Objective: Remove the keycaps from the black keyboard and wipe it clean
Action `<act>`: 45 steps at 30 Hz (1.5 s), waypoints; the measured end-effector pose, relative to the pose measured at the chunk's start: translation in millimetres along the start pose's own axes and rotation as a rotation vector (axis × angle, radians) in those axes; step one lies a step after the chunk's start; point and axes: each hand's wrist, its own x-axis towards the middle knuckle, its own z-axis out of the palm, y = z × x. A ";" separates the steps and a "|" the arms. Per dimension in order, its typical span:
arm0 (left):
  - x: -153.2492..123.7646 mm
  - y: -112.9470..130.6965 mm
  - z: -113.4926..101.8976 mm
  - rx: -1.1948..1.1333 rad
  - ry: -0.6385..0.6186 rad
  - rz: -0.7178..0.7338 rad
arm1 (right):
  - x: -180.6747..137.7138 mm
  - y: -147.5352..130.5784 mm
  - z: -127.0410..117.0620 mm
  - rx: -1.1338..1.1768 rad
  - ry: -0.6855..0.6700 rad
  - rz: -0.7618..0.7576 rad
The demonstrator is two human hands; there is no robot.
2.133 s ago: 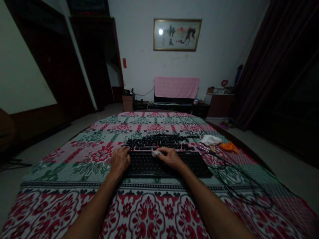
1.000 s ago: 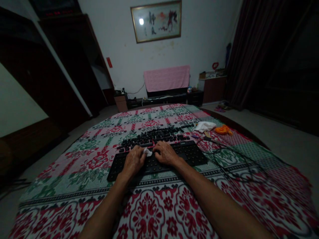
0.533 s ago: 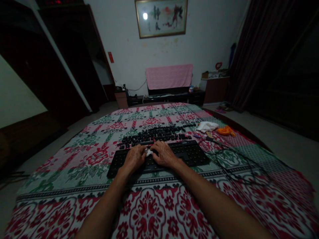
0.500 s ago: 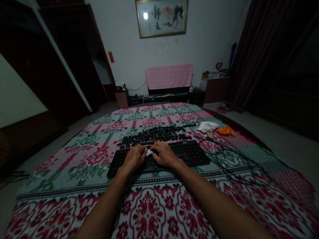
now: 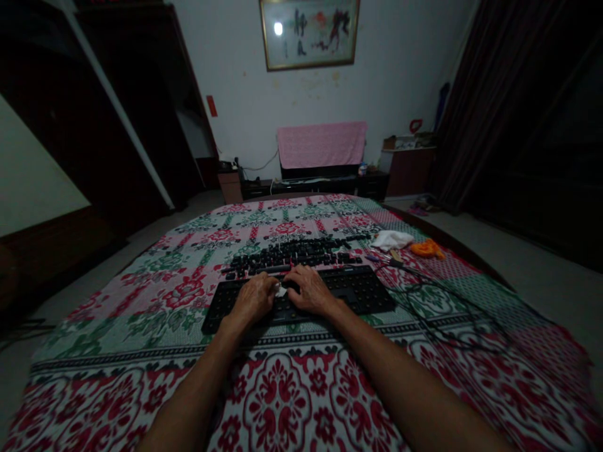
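Note:
A black keyboard base (image 5: 358, 290) without its keycaps lies on a floral tablecloth (image 5: 282, 395). Both my hands rest on its middle, close together. My left hand (image 5: 253, 299) and my right hand (image 5: 308, 290) have their fingers curled around a small white wad (image 5: 281, 291) that shows between them. Just beyond the base sits a pile of loose black keycaps (image 5: 292, 253).
To the right lie a white cloth (image 5: 391, 239), an orange object (image 5: 426, 248), small tools (image 5: 384, 257) and a tangled black cable (image 5: 452, 314). Beyond the table stand a low cabinet with a pink cover (image 5: 321, 144) and a framed picture (image 5: 308, 31).
My left hand has moved from the keyboard's left end to the middle, beside my right hand. The white wad is now pinched between both hands. The view shifted slightly.

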 end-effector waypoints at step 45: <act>-1.2 -10.4 -10.0 0.085 -0.051 -0.133 | -2.7 -7.1 -16.2 0.028 -0.221 -0.013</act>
